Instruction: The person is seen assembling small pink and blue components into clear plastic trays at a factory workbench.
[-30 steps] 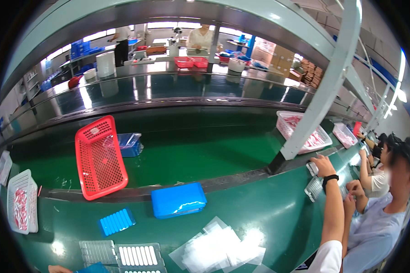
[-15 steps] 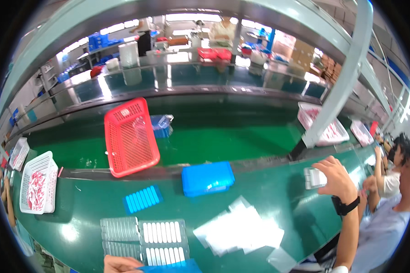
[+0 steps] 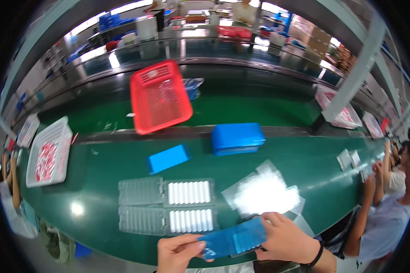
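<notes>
My left hand [image 3: 181,251] pinches one end of a translucent blue sheet [image 3: 221,241] near the front edge of the table. My right hand [image 3: 287,241] grips its other end. Lighter ridges show toward the sheet's right part, and a clear edge peeks out beneath; what it belongs to is hard to make out. Just beyond my hands lie two opened clear plastic cases [image 3: 141,219], their right halves filled with rows of white strips [image 3: 191,220]. Right of them spreads a loose pile of clear plastic sleeves [image 3: 262,191]. A single blue sheet [image 3: 168,159] lies behind the cases.
A stack of blue sheets [image 3: 238,139] stands mid-table. A red basket [image 3: 184,107] rests on the green belt behind. White baskets [image 3: 61,159] hold pink-and-white pieces at left and far right. Small clear cases [image 3: 346,159] lie at right, near a co-worker [image 3: 382,223]. A metal post [image 3: 351,86] rises at right.
My right hand has come from the small cases at far right to the blue sheet. My left hand has moved right with the sheet, lifting it off the cases. The view has shifted downward.
</notes>
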A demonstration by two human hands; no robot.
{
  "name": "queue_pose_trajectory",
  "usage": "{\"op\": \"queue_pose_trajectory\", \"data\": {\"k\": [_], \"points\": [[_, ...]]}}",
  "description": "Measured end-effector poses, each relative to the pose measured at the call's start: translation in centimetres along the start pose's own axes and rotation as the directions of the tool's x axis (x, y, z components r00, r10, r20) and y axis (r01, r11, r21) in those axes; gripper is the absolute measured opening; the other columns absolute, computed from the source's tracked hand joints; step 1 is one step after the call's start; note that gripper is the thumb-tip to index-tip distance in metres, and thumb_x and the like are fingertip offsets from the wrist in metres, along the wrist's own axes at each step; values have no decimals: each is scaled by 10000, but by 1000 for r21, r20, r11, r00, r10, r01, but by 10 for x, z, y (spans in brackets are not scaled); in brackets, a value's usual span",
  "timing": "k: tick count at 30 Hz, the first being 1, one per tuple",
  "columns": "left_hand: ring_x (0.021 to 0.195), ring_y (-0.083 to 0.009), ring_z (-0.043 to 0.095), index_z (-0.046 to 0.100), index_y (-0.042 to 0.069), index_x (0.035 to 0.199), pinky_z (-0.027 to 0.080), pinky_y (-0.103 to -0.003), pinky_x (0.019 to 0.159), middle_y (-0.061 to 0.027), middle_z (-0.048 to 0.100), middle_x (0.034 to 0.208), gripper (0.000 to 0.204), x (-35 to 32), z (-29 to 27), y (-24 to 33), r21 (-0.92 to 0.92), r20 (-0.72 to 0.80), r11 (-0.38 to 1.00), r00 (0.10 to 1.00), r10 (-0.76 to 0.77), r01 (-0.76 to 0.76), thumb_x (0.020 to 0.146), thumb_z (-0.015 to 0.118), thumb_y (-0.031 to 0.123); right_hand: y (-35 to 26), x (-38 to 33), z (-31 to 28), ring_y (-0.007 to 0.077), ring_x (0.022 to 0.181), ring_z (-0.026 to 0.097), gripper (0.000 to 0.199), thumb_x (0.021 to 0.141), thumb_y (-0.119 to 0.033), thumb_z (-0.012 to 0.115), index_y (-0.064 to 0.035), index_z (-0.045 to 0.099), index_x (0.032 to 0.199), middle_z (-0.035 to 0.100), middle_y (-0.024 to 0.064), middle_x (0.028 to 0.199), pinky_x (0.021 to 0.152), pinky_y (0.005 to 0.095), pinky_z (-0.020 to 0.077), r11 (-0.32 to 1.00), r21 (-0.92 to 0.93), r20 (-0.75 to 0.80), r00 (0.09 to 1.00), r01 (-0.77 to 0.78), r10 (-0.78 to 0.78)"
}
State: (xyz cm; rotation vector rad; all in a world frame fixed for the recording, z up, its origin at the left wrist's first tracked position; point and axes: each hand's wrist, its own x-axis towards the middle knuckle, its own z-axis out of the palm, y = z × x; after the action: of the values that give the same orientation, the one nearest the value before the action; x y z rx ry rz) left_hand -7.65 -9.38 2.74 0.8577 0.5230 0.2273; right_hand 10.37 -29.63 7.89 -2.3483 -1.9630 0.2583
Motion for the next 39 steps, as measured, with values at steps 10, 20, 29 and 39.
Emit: {"op": "queue_pose_trajectory", "data": {"k": [10,20,29,39], "points": [[772,-137,688,701,-103,1095,598,-264,665,-104,711,944,178,3,20,-16,200,84,976,994,69,-85,925,677,-56,33,-33,-27,249,959,624,341,780,-151,774,-42,650,1078,649,67,1023,828,375,508,964,-44,-220,943,-264,248],[782,-153,687,688,-105,1111,594,-265,673,-101,682,970,204,13,32,-23,291,97,956,995,-4,-25,909,685,-86,40,-38,-14,185,762,647,144,789,-90,745,-80,657,903,653,10,833,687,309,520,982,16,-249,950,-190,188],[787,-129,685,686,-122,1080,582,-243,692,-93,699,940,199,10,45,-19,365,38,931,999,-33,17,886,713,-83,44,-31,-1,205,738,668,154,781,-104,772,-83,673,898,671,25,832,669,314,544,970,230,-184,975,-78,122],[1019,-294,695,689,-51,985,572,-484,894,-186,711,969,296,15,42,-17,420,-105,876,971,-213,237,782,846,99,44,-29,8,194,711,610,125,806,-121,703,-79,597,858,546,32,756,642,317,509,993,68,-117,987,-100,107]]}}
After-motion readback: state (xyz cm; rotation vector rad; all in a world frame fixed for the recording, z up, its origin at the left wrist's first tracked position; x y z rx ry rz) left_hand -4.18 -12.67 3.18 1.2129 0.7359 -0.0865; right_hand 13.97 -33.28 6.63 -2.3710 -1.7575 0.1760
